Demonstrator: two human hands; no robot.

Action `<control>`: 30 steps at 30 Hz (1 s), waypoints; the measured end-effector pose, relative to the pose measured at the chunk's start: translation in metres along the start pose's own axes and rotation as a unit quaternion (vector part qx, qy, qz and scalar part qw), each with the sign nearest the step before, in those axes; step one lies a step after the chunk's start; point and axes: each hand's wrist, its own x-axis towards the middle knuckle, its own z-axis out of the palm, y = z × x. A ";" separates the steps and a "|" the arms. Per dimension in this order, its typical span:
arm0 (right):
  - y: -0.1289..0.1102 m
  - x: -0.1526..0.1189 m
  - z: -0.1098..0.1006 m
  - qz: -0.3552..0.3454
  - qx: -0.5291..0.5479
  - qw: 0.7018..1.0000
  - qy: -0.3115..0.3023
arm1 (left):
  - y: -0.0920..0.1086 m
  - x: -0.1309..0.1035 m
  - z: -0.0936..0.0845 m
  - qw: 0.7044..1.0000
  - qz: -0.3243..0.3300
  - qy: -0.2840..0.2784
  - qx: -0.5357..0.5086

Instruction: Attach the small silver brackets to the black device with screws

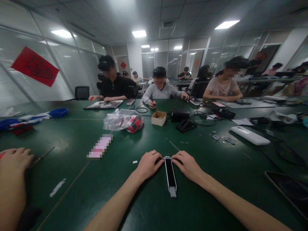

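Note:
A narrow device with a black face and pale rim (170, 173) lies lengthwise on the green table (154, 205), its grey tab toward me. At its far end, my left hand (149, 164) pinches the left corner between thumb and fingers; a ring shows on one finger. My right hand (187, 164) is closed at the right corner of the same end. A small white scrap (135, 162) lies left of my left hand.
Beyond my hands are a clear plastic bag with red items (124, 120), an open box (158, 118) and a black case (179, 114). Small metal parts (223, 139) and a white device (250, 135) lie right. Another person's hand (18, 160) is at left.

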 end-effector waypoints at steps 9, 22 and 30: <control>0.005 0.001 0.000 -0.026 0.015 1.000 0.007 | -0.004 0.000 0.004 1.000 0.023 0.009 -0.010; 0.042 0.006 -0.017 -0.028 -0.009 0.998 0.058 | -0.003 0.000 0.002 0.999 0.030 0.017 -0.011; 0.187 -0.006 -0.078 0.344 -0.218 0.880 0.244 | 0.004 -0.001 -0.006 0.999 0.011 0.013 -0.033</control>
